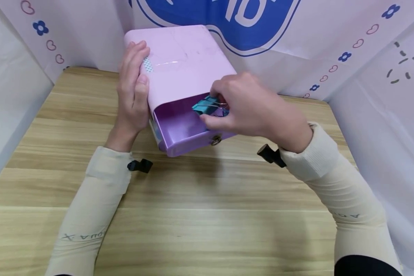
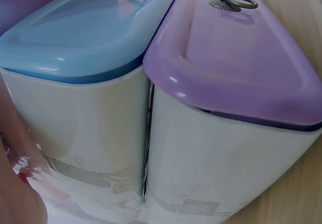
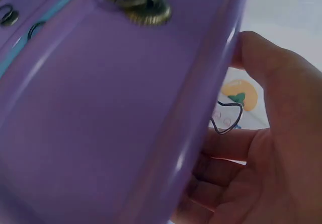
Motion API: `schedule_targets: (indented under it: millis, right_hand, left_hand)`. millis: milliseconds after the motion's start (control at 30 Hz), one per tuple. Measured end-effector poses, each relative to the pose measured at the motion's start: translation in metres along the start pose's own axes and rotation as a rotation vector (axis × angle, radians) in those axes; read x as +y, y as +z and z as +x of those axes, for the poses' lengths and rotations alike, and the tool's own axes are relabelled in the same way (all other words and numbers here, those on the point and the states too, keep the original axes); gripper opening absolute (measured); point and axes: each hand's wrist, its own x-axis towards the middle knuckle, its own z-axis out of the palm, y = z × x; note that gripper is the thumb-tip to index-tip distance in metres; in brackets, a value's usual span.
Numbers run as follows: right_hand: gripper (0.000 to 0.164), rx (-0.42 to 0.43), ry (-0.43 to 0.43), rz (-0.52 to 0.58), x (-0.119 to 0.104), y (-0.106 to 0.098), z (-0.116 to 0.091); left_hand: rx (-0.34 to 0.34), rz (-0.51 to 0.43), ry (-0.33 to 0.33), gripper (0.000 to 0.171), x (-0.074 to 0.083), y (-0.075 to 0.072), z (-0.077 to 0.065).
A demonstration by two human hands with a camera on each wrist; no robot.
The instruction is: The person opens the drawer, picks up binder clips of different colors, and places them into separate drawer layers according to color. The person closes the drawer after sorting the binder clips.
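Note:
A small pink drawer cabinet [image 1: 183,57] stands on the table, its purple top drawer [image 1: 183,147] pulled out. My left hand [image 1: 132,92] rests against the cabinet's left side, fingers extended over the upper edge. Over the drawer's mouth, my right hand [image 1: 252,105] holds a teal binder clip [image 1: 207,104] with silver wire handles. Something dark blue shows beside that clip, partly hidden by the fingers. In the right wrist view a wire handle [image 3: 232,117] sticks out near the fingers, behind the drawer front [image 3: 115,98].
Lower down, a blue drawer [image 2: 75,43] and another purple drawer [image 2: 231,58] with a metal ring pull [image 2: 236,2] appear closed. The wood-grain table [image 1: 207,226] extends toward me. A printed white cloth [image 1: 317,42] hangs close behind the cabinet.

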Motion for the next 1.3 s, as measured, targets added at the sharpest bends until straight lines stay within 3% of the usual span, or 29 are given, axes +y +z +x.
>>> schedule_targets:
  millis: [267,467,767,1000,1167,1300]
  right_hand:
    - [0.043,-0.037,0.0,0.044,-0.01,0.006,0.006]
    - [0.039,0.041,-0.035,0.071,-0.005,0.007,0.003]
    - [0.019,0.278,-0.069,0.128,0.012,-0.005,-0.024]
    - [0.015,0.296,-0.072,0.08,0.016,-0.003,-0.045]
    - [0.014,0.31,-0.096,0.084,0.019,0.008,-0.06]
    - [0.015,0.3,-0.129,0.082,0.018,0.021,-0.069]
  left_hand:
    - [-0.006,0.01,-0.007,0.061,0.001,0.0,0.0]
    - [-0.001,0.011,-0.008,0.061,-0.001,0.0,-0.001]
    - [-0.003,0.024,0.052,0.059,-0.004,0.0,-0.001]
    - [0.001,0.02,0.061,0.059,-0.005,0.0,0.0]
    - [-0.007,0.013,0.029,0.059,-0.003,0.0,0.0]
    - [-0.009,0.032,0.048,0.059,-0.015,0.0,-0.001]
